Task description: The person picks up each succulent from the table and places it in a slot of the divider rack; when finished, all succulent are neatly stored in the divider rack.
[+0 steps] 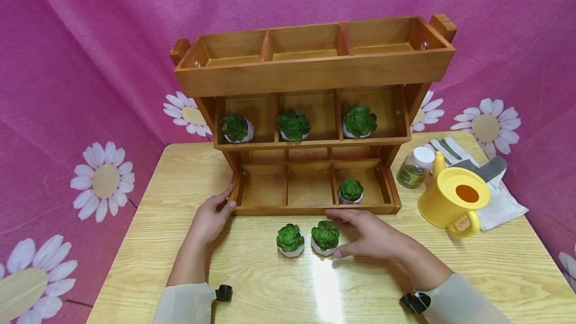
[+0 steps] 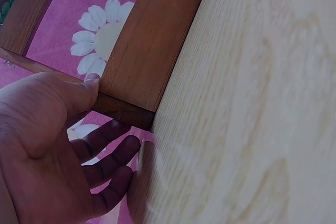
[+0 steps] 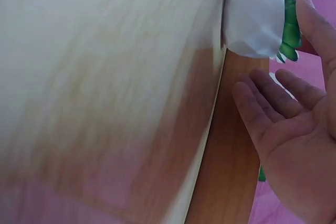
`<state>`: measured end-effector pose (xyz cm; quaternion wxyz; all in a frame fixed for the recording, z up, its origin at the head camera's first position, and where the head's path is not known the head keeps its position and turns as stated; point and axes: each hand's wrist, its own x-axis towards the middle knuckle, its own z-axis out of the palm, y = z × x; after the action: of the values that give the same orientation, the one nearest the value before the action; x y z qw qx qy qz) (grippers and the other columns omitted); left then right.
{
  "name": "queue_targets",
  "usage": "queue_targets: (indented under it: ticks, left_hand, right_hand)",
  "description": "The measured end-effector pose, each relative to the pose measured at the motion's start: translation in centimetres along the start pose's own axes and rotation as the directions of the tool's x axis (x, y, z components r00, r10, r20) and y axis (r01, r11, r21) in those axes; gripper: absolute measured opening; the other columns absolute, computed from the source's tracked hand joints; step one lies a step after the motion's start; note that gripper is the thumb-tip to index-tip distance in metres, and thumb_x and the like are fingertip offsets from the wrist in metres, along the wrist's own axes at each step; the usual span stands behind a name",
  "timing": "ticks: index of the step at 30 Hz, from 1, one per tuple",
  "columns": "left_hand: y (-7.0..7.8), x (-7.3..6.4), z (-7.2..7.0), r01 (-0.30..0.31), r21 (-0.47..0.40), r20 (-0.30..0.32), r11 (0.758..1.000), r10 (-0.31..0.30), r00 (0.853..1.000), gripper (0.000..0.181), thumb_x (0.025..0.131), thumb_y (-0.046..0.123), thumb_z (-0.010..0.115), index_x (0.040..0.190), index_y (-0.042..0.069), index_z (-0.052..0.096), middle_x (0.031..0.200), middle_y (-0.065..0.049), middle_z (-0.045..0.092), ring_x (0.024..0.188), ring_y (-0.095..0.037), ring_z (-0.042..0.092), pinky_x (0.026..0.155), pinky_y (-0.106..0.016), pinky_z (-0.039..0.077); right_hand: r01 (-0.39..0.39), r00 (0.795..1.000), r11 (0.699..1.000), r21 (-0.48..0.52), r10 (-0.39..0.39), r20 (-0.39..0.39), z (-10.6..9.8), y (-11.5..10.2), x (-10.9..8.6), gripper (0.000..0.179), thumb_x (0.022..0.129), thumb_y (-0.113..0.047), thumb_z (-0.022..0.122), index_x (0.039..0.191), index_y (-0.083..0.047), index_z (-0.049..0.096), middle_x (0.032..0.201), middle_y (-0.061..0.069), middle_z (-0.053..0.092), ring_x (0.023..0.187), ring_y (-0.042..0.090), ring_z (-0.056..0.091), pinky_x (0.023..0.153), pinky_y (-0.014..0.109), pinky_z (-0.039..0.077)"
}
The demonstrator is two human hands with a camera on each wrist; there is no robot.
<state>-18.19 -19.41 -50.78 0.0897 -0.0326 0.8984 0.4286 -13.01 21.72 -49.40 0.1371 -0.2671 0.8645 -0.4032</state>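
Observation:
A three-tier wooden shelf (image 1: pixel 310 78) stands on the table. My left hand (image 1: pixel 212 218) holds the left front corner of its bottom tier; in the left wrist view the thumb (image 2: pixel 90 85) lies on the wood and the other fingers curve round the corner. Two potted succulents stand in front, a left one (image 1: pixel 290 239) and a right one (image 1: pixel 325 236). Beside the right one is my right hand (image 1: pixel 375 236), thumb and fingers spread, gripping nothing. In the right wrist view its fingers are apart from a white faceted pot (image 3: pixel 254 19). Another succulent (image 1: pixel 350 190) sits in the bottom right compartment.
The middle tier holds a succulent in each compartment: left (image 1: pixel 236 128), centre (image 1: pixel 293 125) and right (image 1: pixel 359 120). To the right stand a white-lidded jar (image 1: pixel 415 168) and a yellow watering can (image 1: pixel 447 196). A white cloth (image 1: pixel 501 206) lies behind them, near small green-bladed tools (image 1: pixel 451 149).

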Motion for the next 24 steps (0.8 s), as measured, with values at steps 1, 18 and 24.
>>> queue_targets:
  ticks: [1, 18, 24]
  left_hand:
    - [0.0, 0.0, 0.0, 0.001, -0.001, 0.001, 1.0, -0.001, 1.0, 0.053, 0.107, 0.031, 0.059, 0.159, 0.028, 0.045, 0.138, -0.018, 0.059, 0.136, -0.035, 0.051, 0.115, -0.057, 0.037]
    - [0.0, 0.0, 0.0, 0.008, -0.015, 0.01, 1.0, -0.008, 1.0, 0.053, 0.108, 0.03, 0.058, 0.159, 0.028, 0.044, 0.145, -0.02, 0.055, 0.14, -0.038, 0.048, 0.117, -0.057, 0.034]
    - [0.0, 0.0, 0.0, -0.001, -0.015, 0.009, 1.0, 0.001, 1.0, 0.053, 0.108, 0.03, 0.058, 0.159, 0.028, 0.043, 0.141, -0.019, 0.057, 0.139, -0.037, 0.048, 0.116, -0.057, 0.035]
  right_hand:
    - [-0.004, 1.0, 1.0, -0.002, 0.004, 0.007, 0.1, 0.0, 0.1, 0.093, 0.075, -0.035, 0.095, 0.152, -0.008, 0.051, 0.148, 0.006, 0.059, 0.135, 0.026, 0.056, 0.116, 0.049, 0.037]
    - [0.022, 0.998, 0.992, -0.123, -0.015, 0.058, 1.2, -0.5, 1.3, 0.078, 0.078, -0.031, 0.093, 0.145, -0.009, 0.058, 0.135, 0.006, 0.067, 0.122, 0.021, 0.062, 0.107, 0.047, 0.048]
    - [0.029, 0.999, 0.99, -0.14, -0.022, 0.05, 1.0, -0.8, 1.3, 0.075, 0.079, -0.032, 0.092, 0.142, -0.009, 0.06, 0.131, 0.005, 0.069, 0.118, 0.018, 0.064, 0.105, 0.045, 0.05]
